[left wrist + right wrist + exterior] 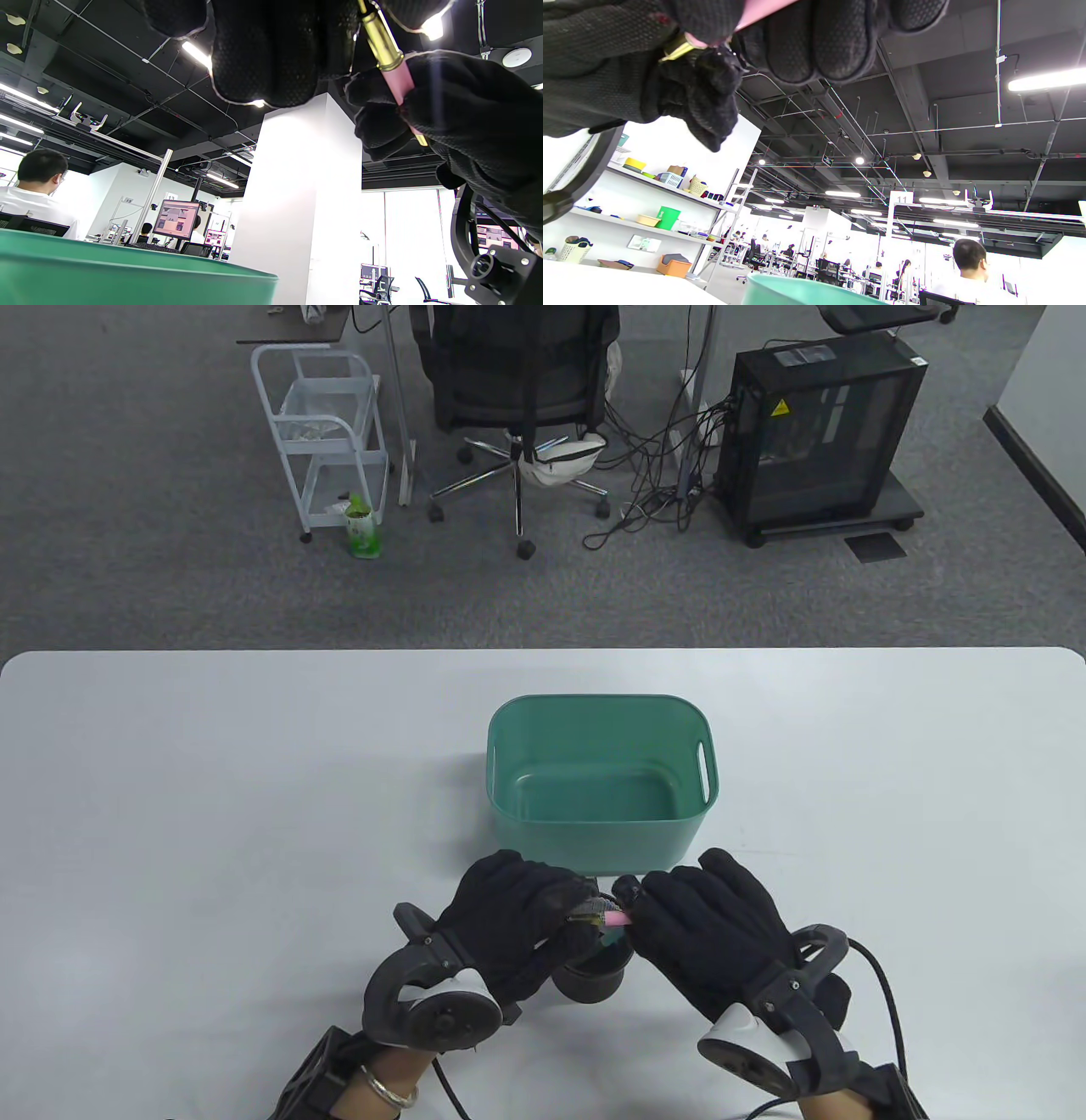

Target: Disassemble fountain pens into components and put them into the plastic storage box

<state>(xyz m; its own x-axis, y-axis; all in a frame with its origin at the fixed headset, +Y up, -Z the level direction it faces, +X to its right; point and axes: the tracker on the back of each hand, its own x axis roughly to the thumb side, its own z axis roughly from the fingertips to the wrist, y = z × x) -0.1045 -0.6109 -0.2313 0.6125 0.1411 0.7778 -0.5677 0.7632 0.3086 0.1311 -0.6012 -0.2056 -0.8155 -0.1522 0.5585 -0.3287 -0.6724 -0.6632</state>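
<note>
A pink fountain pen (609,916) with gold trim is held level between both gloved hands, just in front of the green plastic storage box (509,780). My left hand (543,912) grips its gold-banded end. My right hand (662,912) pinches the pink barrel. In the left wrist view the pen (392,67) runs from my fingers down into the right hand (458,110). In the right wrist view the pink barrel (759,10) passes under my curled fingers, and a gold ring (676,47) shows beside the left hand (606,63). The box shows nothing inside it.
A black round pen holder (594,971) stands on the white table (170,814) right below the hands. The box rim (127,262) fills the bottom of the left wrist view. An office chair, a trolley and a computer case stand on the floor beyond the table.
</note>
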